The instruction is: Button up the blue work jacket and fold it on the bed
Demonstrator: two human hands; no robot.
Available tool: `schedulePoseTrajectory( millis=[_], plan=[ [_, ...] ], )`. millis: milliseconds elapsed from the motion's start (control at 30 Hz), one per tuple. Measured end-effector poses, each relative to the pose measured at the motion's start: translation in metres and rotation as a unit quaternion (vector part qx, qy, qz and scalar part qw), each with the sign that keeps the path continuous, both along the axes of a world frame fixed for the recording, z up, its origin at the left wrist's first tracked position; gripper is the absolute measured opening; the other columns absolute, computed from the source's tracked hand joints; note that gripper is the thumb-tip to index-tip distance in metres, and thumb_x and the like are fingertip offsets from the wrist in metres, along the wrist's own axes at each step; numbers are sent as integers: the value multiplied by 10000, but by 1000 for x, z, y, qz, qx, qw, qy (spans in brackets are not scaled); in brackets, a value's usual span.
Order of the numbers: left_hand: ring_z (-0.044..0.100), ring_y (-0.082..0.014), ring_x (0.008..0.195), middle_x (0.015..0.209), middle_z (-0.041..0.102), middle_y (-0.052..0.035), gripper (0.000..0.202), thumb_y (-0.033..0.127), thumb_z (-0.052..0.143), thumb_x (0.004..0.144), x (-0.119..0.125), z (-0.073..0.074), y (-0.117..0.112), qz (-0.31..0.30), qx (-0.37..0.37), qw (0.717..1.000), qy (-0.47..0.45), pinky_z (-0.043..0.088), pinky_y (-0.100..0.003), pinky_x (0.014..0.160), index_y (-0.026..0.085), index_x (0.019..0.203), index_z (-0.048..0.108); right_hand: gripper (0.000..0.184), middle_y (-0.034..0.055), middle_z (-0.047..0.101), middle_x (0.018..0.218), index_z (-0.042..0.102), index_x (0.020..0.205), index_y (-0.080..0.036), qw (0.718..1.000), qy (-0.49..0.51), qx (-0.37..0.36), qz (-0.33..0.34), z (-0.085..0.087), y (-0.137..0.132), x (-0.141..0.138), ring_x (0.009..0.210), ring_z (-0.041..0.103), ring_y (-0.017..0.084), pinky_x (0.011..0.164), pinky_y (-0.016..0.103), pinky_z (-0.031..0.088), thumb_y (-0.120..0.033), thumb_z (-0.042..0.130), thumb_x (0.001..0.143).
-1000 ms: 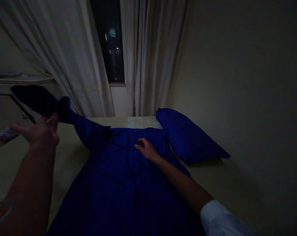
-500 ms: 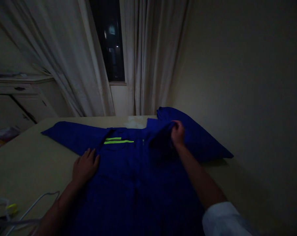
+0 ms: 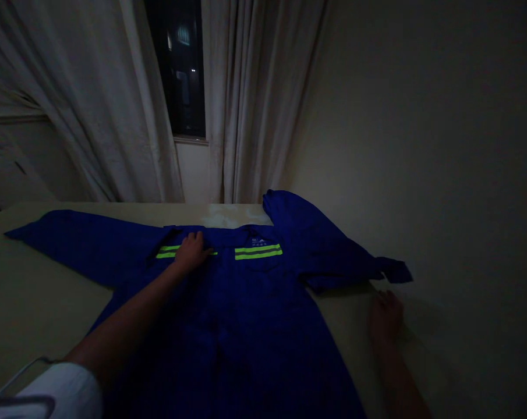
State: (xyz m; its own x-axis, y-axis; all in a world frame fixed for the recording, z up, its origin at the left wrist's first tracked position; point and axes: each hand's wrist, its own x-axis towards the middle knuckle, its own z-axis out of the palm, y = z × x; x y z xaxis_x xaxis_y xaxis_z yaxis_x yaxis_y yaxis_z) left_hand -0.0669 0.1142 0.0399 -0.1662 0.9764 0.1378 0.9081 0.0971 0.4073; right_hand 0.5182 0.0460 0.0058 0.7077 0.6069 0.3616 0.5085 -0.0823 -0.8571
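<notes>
A dark blue long-sleeved work garment (image 3: 254,314), a jacket or coverall, lies spread over the table, its lower end out of view. Lime reflective strips (image 3: 258,252) cross its chest, with small pale print above the right one. My left hand (image 3: 191,251) rests on the chest beside the front opening, partly covering the left strip, thumb apart from the fingers. Low at the right, my right hand (image 3: 386,314) is just below the cuff (image 3: 396,270) of the right sleeve. Its fingers look bent, but darkness and blur hide whether they hold anything.
The pale table (image 3: 23,302) runs back to long curtains (image 3: 250,105) and a dark window (image 3: 180,75). A bare wall (image 3: 429,145) stands close on the right. A thin cable (image 3: 23,370) shows at the lower left, near my left sleeve.
My right hand has let go of the raised chest flap, which now lies flat, and moved right and down to the cuff. My left hand has shifted from the garment's side onto the chest.
</notes>
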Motion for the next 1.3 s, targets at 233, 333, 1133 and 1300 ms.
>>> schedulePoseTrajectory(
  millis=[233,333,1133,1300],
  plan=[
    [772,-221,906,969,757,-129,245,300,517,969,-9,47,83,65,83,984,-141,606,-397,906,128,1035,679,558,209,734,1157,627,1085,-167,997,-15,-53,56,-16,11,-5,1021,710,334,937,470,542,-576,558,712],
    [750,-148,1033,1156,747,-120,310,321,448,1036,-4,50,91,44,140,970,-194,603,-314,922,161,1221,638,536,196,744,1145,640,1059,-182,996,-34,-57,65,-19,13,-4,1006,714,327,928,465,544,-591,558,722],
    [491,-338,1471,1676,413,-170,615,451,293,1086,68,-15,-8,-139,-8,980,140,383,-492,1216,127,1578,471,461,178,742,1015,701,957,-172,981,-108,-129,94,-14,3,-13,913,670,308,876,463,513,-545,505,772],
    [502,-362,1469,1642,465,-161,632,517,483,1034,43,-29,-184,-251,30,948,193,437,-564,1178,182,1569,505,409,174,737,990,695,931,-178,983,-105,-107,104,-11,1,-15,864,653,297,824,451,512,-528,562,767]
  ],
)
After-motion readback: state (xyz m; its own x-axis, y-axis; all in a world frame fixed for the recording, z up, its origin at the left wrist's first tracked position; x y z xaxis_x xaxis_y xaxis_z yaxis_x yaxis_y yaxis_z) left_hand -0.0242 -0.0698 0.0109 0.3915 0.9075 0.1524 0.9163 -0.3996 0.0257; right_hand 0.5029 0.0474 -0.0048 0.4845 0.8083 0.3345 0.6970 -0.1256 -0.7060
